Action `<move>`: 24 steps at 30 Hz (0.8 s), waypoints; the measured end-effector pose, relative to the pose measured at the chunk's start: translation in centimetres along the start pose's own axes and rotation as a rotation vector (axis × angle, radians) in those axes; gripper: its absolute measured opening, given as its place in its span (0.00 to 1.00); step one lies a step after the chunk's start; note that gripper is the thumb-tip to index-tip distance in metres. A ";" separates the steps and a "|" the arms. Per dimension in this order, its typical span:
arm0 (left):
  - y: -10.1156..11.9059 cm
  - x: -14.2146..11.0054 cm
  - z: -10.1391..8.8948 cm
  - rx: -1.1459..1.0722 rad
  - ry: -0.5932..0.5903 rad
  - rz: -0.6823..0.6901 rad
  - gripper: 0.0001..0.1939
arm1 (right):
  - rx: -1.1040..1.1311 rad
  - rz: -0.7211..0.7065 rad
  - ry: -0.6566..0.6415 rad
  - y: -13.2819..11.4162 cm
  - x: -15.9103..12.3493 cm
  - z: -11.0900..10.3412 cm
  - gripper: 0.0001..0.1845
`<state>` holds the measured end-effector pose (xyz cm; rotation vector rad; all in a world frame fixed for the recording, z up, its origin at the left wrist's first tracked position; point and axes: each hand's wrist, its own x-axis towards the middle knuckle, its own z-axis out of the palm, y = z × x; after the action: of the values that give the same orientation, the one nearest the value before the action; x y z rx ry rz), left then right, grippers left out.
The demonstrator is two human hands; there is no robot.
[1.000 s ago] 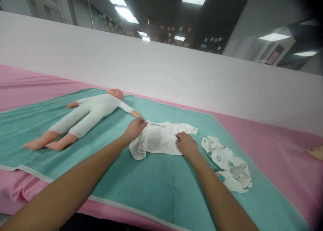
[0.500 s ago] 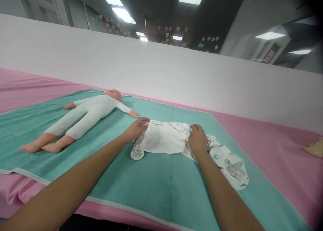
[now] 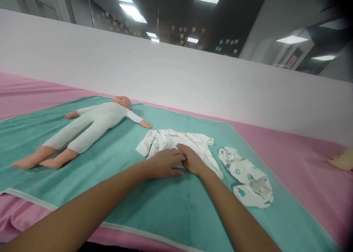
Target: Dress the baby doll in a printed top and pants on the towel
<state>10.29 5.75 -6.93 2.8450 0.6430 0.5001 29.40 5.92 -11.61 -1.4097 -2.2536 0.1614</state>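
A white baby shirt (image 3: pixel 198 140) with small green-blue prints lies spread on the teal blanket (image 3: pixel 165 215), a little label at its neckline. Over the lower middle of the shirt, my left hand (image 3: pixel 165 163) lies with its fingers extended and the thumb apart. My right hand (image 3: pixel 191 161) meets it there, fingers stretched out and the fingertips of both hands overlapping. Some right fingers are hidden. Neither hand visibly grips the cloth. To the right of the shirt, a second printed white garment (image 3: pixel 245 176) lies crumpled.
A baby doll (image 3: pixel 102 116) in a pale suit lies on its back at the left. Pink cloth (image 3: pixel 311 164) surrounds the blanket. Behind stands a white wall (image 3: pixel 171 75) with glass above. A beige object (image 3: pixel 342 160) sits at the right edge.
Both hands have moved inward from the shirt's two sides to its middle. The shirt's left and right parts now lie spread out, printed side showing.
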 end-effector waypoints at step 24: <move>1.1 0.8 2.2 0.440 -0.016 0.154 0.09 | -0.020 0.205 0.022 1.3 3.8 0.5 0.24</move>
<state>12.16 4.88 -8.43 3.3288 0.5962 0.3974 28.88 9.92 -11.27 -1.6438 -2.0952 0.1896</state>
